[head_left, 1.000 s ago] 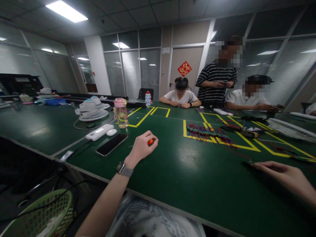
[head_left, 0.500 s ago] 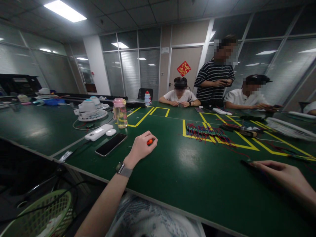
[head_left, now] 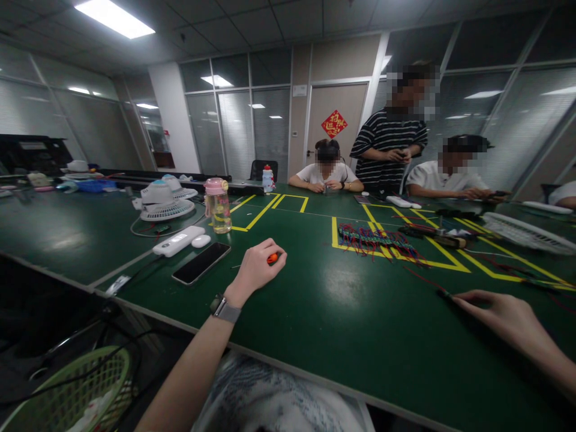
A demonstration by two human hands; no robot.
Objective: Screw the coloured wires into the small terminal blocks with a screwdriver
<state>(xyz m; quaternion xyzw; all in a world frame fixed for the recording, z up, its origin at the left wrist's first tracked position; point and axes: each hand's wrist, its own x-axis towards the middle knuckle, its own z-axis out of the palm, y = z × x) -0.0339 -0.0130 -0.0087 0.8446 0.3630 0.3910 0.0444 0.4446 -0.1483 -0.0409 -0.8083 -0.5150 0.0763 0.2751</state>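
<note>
My left hand (head_left: 256,268) rests on the green table (head_left: 315,324), fingers curled around a small orange-handled tool (head_left: 272,258). A watch sits on that wrist. My right hand (head_left: 499,312) lies at the right, fingers stretched towards a thin dark wired piece (head_left: 443,293) at its fingertips; whether it grips the piece is unclear. A bundle of red, blue and green wires (head_left: 375,240) lies further out inside a yellow-taped box.
A black phone (head_left: 201,263), a white remote (head_left: 178,240), a pink-capped bottle (head_left: 218,206) and small fans (head_left: 162,203) sit at the left. Three people are at the far side, one standing. A green basket (head_left: 67,390) stands on the floor at lower left.
My right hand has drawn slightly right and its fingers have stretched out flatter. The view has shifted a little. My left hand stays put.
</note>
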